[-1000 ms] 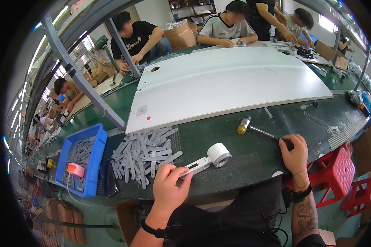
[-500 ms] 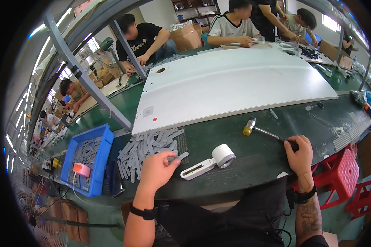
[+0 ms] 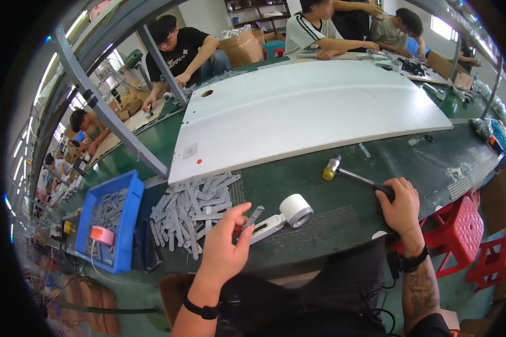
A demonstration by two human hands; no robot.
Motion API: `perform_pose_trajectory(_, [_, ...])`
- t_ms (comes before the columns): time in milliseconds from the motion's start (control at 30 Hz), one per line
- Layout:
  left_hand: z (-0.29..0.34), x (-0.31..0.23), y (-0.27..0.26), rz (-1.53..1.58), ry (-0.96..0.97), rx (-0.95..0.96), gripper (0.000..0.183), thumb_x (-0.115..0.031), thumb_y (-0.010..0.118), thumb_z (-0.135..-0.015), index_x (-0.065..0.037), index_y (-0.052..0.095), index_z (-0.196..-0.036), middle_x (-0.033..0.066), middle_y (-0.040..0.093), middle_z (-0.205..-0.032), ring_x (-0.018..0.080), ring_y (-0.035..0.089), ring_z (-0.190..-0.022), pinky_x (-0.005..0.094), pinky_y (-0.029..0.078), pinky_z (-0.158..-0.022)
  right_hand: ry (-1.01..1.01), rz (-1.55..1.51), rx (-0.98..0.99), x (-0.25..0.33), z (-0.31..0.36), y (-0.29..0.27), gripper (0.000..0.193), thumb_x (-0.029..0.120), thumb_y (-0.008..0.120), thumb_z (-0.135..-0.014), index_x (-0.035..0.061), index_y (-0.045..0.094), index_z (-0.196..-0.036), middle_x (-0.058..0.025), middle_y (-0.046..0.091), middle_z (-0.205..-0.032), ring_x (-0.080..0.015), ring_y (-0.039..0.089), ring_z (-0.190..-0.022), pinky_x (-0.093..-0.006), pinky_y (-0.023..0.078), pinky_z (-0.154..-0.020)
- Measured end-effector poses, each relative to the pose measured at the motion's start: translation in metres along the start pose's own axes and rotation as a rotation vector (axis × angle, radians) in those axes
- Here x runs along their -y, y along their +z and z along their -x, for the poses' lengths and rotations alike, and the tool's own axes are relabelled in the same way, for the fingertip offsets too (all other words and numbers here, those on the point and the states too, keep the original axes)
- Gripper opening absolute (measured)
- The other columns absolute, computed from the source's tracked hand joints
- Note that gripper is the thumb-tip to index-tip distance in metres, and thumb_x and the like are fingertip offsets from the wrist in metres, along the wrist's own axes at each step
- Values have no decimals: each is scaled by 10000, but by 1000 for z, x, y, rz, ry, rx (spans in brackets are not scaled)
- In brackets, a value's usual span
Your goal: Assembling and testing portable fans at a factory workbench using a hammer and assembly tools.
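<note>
My left hand [image 3: 225, 250] is closed, pinching a small grey plastic strip [image 3: 255, 215] that tilts upward between thumb and fingers. It hovers over the handle end of a white handheld device [image 3: 296, 209] with a round head, hiding part of that handle. A slot runs along the handle's upper face. Fingers of my right hand [image 3: 401, 209] wrap round the black grip of a mallet [image 3: 331, 167] with a yellow face, which lies on the green table. Left of the device spreads a loose pile of similar grey strips [image 3: 180, 210].
A blue bin [image 3: 134, 210] of grey strips, with a pink device [image 3: 102, 235] on it, stands at left. Beyond lies a large white board [image 3: 309, 106] beside a grey metal post [image 3: 115, 123]. Red stools [image 3: 461, 233] stand at right; several people work across the table.
The strip in my left hand has turned from nearly flat to more upright, and the hand has come to the device's handle end. My right hand stays on the mallet. The view has shifted slightly.
</note>
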State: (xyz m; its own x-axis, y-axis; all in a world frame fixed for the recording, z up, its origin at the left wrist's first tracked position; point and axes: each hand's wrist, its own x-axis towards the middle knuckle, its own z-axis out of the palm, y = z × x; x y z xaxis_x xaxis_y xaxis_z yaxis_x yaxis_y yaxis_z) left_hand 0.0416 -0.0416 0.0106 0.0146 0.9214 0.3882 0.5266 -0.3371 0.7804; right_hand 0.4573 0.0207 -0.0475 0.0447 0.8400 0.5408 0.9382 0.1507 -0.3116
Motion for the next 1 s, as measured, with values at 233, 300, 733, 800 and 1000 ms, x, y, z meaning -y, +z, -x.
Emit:
perform_pose_trajectory(233, [6, 16, 24, -293, 333, -79, 140, -25, 788, -971, -28, 815, -1108, 79, 754, -1030, 304, 676, -885, 397, 542, -781, 89, -112, 66, 39, 23, -37, 225, 240, 709, -1073, 20, 726, -1028, -134, 709, -889, -362, 716, -808, -454, 547, -738])
perform_pose_trajectory(300, [8, 15, 32, -294, 313, -105, 142, -27, 794, -964, -31, 816, -1104, 76, 755, -1024, 301, 673, -879, 398, 540, -776, 226, -304, 226, 57, 27, -63, 215, 224, 698, -1080, 17, 721, -1029, -137, 702, -846, -332, 710, -768, -433, 538, -719])
perform_pose_trajectory(733, [12, 15, 38, -243, 170, -170, 106, -71, 831, -932, -50, 829, -1036, 101, 777, -1014, 311, 700, -976, 411, 553, -872, 138, -629, 502, 122, 38, -121, 423, 112, 665, -1090, 61, 674, -1509, -230, 788, -1092, -388, 762, -941, -408, 591, -908])
perform_pose_trajectory(800, [12, 17, 34, -214, 132, -134, 112, -88, 831, -932, -64, 830, -1041, 86, 765, -1026, 306, 697, -998, 413, 542, -889, 132, -645, 474, 126, 39, -116, 416, 111, 665, -1091, 70, 691, -1504, -226, 790, -1091, -386, 768, -942, -414, 595, -890])
perform_pose_trajectory(1000, [5, 15, 23, -94, 27, -8, 139, -99, 831, -938, -27, 819, -1056, 114, 751, -1023, 305, 722, -962, 398, 568, -867, 13, -555, 498, 131, 46, -96, 447, 122, 675, -1087, 124, 688, -1534, -187, 772, -1000, -360, 755, -868, -419, 596, -800])
